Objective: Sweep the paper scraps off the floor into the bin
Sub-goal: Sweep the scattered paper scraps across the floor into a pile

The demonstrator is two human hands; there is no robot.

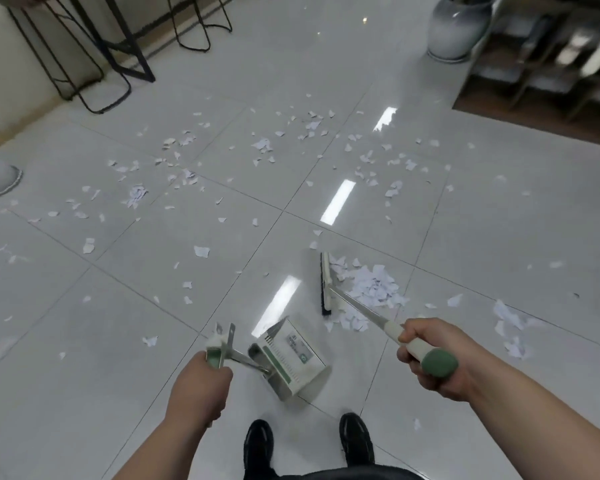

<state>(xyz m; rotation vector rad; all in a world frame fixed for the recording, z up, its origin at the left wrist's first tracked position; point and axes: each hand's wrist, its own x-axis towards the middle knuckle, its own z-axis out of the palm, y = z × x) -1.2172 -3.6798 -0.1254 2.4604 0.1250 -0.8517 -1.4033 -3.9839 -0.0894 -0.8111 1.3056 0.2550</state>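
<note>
Shoes [258, 445]: black toes on the tiled floor [118, 393], legs cut off
Left hand [201, 382]: fist wrapped round the dustpan [291, 358] handle
Dustpan: tilted just ahead of the shoes, label too blurred to read
Right hand [426, 351]: clenched on the broom [326, 282] grip
Paper scraps [371, 289]: one heap touching the broom head, others strewn across the tiles
Vase [458, 26]: top cut off

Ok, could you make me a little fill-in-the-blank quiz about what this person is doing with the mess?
1. The right hand grips the long handle of the ___.
2. The left hand holds the handle of the ___.
3. The paper scraps lie scattered over the tiled ___.
4. The person's shoes are ___ in colour.

Missing words: broom; dustpan; floor; black.
</note>
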